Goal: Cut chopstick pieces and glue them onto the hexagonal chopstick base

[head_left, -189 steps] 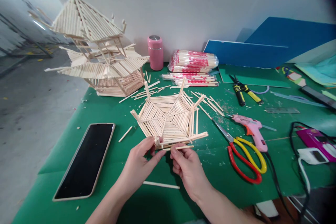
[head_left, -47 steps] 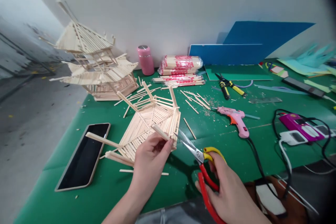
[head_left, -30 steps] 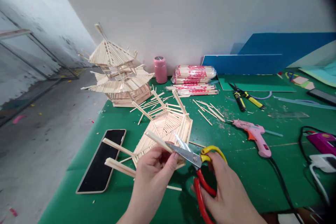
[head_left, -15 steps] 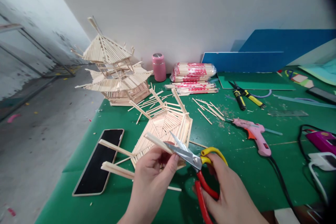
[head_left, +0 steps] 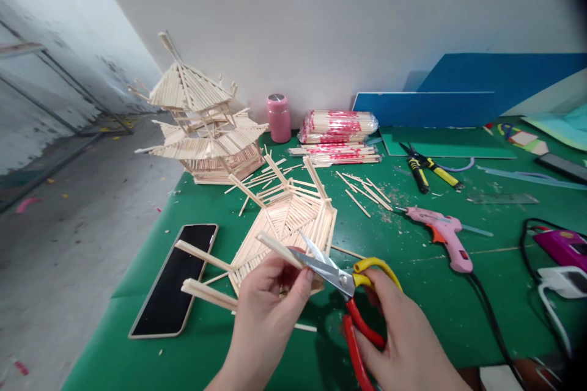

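Observation:
My left hand [head_left: 273,302] is closed, pinching a pale wooden stick post [head_left: 274,245] over the near side of a framework of sticks [head_left: 270,229]. Whether this post is fixed to the framework is hidden by my fingers. In my right hand [head_left: 401,324] is a pair of scissors [head_left: 343,284] with one yellow and one red handle. Their blades are parted and lie against the post beside my left thumb. Other posts rise at a slant from the framework's corners.
A stick pagoda [head_left: 206,128] stands behind, left of a pink flask [head_left: 279,119] and bagged sticks [head_left: 338,127]. A phone [head_left: 174,281] lies at left. To the right are loose sticks [head_left: 367,192], pliers [head_left: 428,168] and a corded pink glue gun [head_left: 443,235].
Hardly anything differs. The view has shifted slightly; both hands, the post and the scissors keep nearly the same places, with the blades still parted.

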The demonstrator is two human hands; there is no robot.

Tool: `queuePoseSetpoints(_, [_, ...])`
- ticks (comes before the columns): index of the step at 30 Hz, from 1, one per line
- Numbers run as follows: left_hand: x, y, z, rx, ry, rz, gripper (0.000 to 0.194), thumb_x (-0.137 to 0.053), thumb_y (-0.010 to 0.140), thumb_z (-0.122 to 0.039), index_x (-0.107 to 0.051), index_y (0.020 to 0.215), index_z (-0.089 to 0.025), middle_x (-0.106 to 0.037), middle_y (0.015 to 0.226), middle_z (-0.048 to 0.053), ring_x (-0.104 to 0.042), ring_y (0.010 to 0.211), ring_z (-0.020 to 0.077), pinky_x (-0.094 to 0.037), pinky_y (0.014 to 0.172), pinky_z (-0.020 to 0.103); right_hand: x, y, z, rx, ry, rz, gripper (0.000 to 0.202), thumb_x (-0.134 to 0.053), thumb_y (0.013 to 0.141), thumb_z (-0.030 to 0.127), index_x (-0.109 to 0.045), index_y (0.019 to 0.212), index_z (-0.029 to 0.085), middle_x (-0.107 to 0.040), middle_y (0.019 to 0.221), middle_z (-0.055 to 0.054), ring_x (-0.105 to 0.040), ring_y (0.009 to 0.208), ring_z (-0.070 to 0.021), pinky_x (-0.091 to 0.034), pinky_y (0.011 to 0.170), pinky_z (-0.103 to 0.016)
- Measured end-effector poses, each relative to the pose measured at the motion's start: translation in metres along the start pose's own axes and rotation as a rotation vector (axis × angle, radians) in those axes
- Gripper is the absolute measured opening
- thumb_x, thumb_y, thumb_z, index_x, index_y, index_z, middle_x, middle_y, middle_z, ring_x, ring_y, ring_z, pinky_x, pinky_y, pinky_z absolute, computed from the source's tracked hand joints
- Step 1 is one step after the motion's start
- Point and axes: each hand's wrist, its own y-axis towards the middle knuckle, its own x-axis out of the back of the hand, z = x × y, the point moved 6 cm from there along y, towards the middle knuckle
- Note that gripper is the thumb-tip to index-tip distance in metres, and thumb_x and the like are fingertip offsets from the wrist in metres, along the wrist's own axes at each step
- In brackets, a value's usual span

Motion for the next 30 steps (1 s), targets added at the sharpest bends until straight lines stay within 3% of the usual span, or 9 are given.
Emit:
queuePoseSetpoints(9, [0.000, -0.001, 0.003, 0.006, 0.042, 0.009, 0.011, -0.062, 0.071, -0.024, -0.064, 0.078, -0.015, -0.063, 0.066, 0.001, -0.061, 0.064, 0.0152, -0.053, 0.060, 0.026, 0.001, -0.001, -0.001, -0.010, 0.008, 0.024, 0.038, -0.049, 0.072, 0.027, -0.039, 0.109, 0.018, -0.063, 0.094, -0.011, -0.063, 0.078, -0.0228, -0.052, 0.063, -0.035])
queuePoseSetpoints(20, [-0.002, -0.002, 0.004, 0.033, 0.132, -0.004, 0.014, -0.060, 0.071, -0.026, -0.064, 0.075, -0.013, -0.063, 0.066, 0.003, -0.059, 0.062, 0.0158, -0.050, 0.059, 0.026, -0.007, -0.008, -0.010, -0.092, 0.086, 0.142, 0.038, -0.047, 0.074, 0.026, -0.042, 0.110, 0.016, -0.064, 0.093, -0.012, -0.063, 0.078, -0.0225, -0.052, 0.067, -0.034])
queuePoseSetpoints(23, [-0.004, -0.002, 0.006, 0.041, 0.133, 0.003, 0.013, -0.060, 0.070, -0.026, -0.063, 0.074, -0.014, -0.063, 0.065, 0.003, -0.059, 0.062, 0.0160, -0.050, 0.058, 0.026, -0.008, -0.010, -0.009, -0.134, 0.182, 0.168, 0.036, -0.050, 0.073, 0.026, -0.044, 0.107, 0.017, -0.064, 0.085, -0.008, -0.063, 0.074, -0.0204, -0.052, 0.067, -0.031])
queuePoseSetpoints(27, [-0.005, -0.002, 0.008, 0.019, 0.148, -0.006, 0.012, -0.061, 0.069, -0.026, -0.062, 0.072, -0.015, -0.060, 0.059, 0.001, -0.056, 0.059, 0.0149, -0.047, 0.054, 0.024, -0.011, -0.011, -0.007, -0.210, 0.509, 0.185, 0.028, -0.049, 0.076, 0.032, -0.046, 0.101, 0.020, -0.060, 0.069, -0.001, -0.060, 0.060, -0.0148, -0.051, 0.055, -0.022])
queuePoseSetpoints(30, [-0.006, -0.003, 0.010, 0.005, 0.190, -0.011, 0.011, -0.061, 0.069, -0.026, -0.062, 0.072, -0.015, -0.058, 0.059, 0.000, -0.054, 0.056, 0.0136, -0.045, 0.052, 0.023, -0.013, -0.008, -0.019, -0.271, 0.650, 0.155, 0.025, -0.046, 0.079, 0.039, -0.047, 0.096, 0.021, -0.057, 0.067, 0.000, -0.058, 0.057, -0.0129, -0.050, 0.052, -0.021])
